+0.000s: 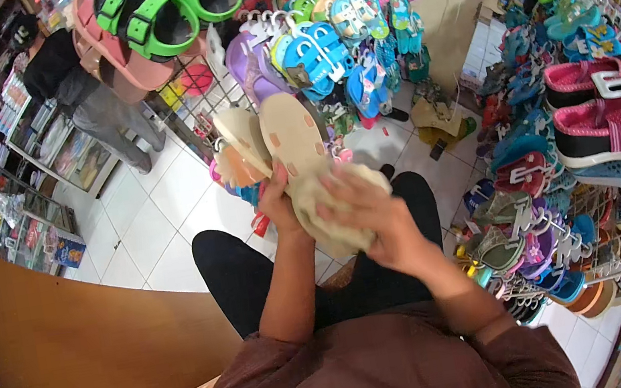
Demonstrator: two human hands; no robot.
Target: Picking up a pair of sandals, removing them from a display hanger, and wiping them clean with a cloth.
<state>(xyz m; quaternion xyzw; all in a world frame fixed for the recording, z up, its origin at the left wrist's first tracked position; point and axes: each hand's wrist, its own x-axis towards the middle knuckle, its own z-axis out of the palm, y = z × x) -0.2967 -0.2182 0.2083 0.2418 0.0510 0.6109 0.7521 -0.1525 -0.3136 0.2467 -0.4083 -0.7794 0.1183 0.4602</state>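
My left hand [279, 202] grips a pair of beige sandals near the middle, held up over my lap. One sandal [291, 130] shows a flat beige face with small tan patches along its edges. The other sandal [241, 138] angles off to the left, partly behind the first. My right hand [371, 209] is blurred and presses a pale cream cloth [342, 204] against the near end of the sandals. That near end is hidden under the cloth.
Hanging sandals [319, 58] crowd a wire rack ahead; more footwear [527, 178] hangs along the right. Green-strapped sandals [161, 22] hang close at upper left. A brown wooden tabletop [95, 337] curves at my left. A person [89, 101] stands by glass display cases [66, 153].
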